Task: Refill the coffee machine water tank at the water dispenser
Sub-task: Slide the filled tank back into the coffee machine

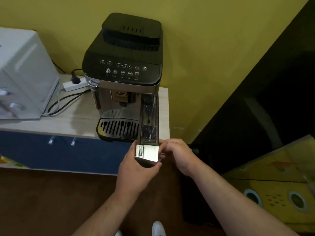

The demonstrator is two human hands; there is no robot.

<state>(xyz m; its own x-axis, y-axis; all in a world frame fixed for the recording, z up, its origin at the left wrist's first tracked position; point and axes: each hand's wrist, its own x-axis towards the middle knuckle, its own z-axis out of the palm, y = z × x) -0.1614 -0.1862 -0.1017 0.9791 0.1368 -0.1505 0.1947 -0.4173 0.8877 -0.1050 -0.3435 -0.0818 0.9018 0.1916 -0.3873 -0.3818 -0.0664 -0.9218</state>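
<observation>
**Tank partly out, held at near end only: tip and spill risk**

Left hand (138, 169) cups the tank's (148, 116) near end from below-left. Its fingers are curled round the underside, thumb up the left face. Right hand (179, 153) is at the right edge, fingers curled and pinching it. The fingertips are hidden, so I can't tell how deep that hold is.

The tank sits at the machine's (126, 68) right side. Its far end looks to be in the slot, and its near end is past the counter (81, 116) edge, over the floor. I can't read the water level.

Risks as I judge them:
- With both holds at one end, the far end drops when it clears the slot. Any leftover water then slops onto the drip tray (117, 128) or the floor.
- A skewed pull could jam the tank in the slot. The uneven hand positions would cause that.
- The dispenser (25, 70) is far left, with a power strip (75, 84) and cables on the counter between. A full tank carried back over them could drip on live sockets.

I'd want one hand under the tank's middle first.
</observation>
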